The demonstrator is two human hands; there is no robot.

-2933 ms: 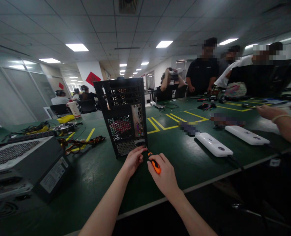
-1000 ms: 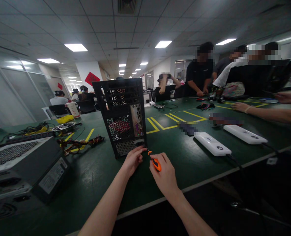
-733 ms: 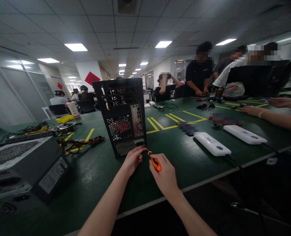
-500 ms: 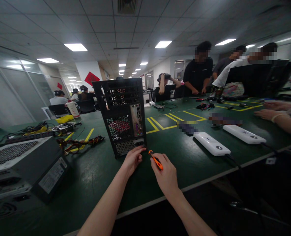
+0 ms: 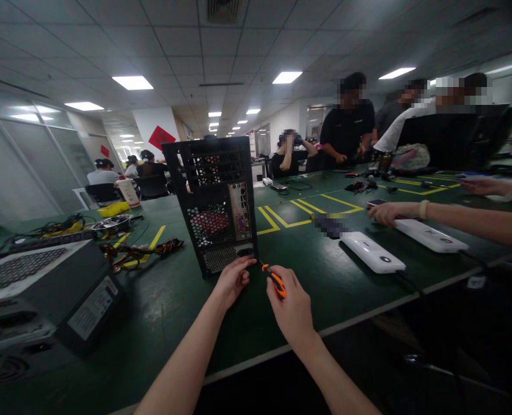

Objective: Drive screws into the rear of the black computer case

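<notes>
A black computer case (image 5: pixel 199 199) stands upright on the green table, its rear panel with ports and grilles turned to me. My left hand (image 5: pixel 235 276) is at the bottom right corner of that panel, index finger stretched along it and other fingers curled in. Whatever the fingertips pinch, if anything, is too small to make out. In my right hand (image 5: pixel 293 302) is an orange and black screwdriver (image 5: pixel 277 285), gripped by its handle. Its thin shaft points up and left toward the case's lower corner, close to my left fingertips. The tip's exact contact is not clear.
Grey power supply units (image 5: pixel 44 294) sit at the left, near a bundle of cables (image 5: pixel 146 253). White power banks (image 5: pixel 372 252) with cords lie right of my hands. A co-worker's hand (image 5: pixel 388 213) reaches over the table there. Other people stand behind the table.
The orange and black screwdriver handle has turned slightly in my right hand. My left hand barely moves. A co-worker's arm has reached in from the right, its hand now at a phone.
</notes>
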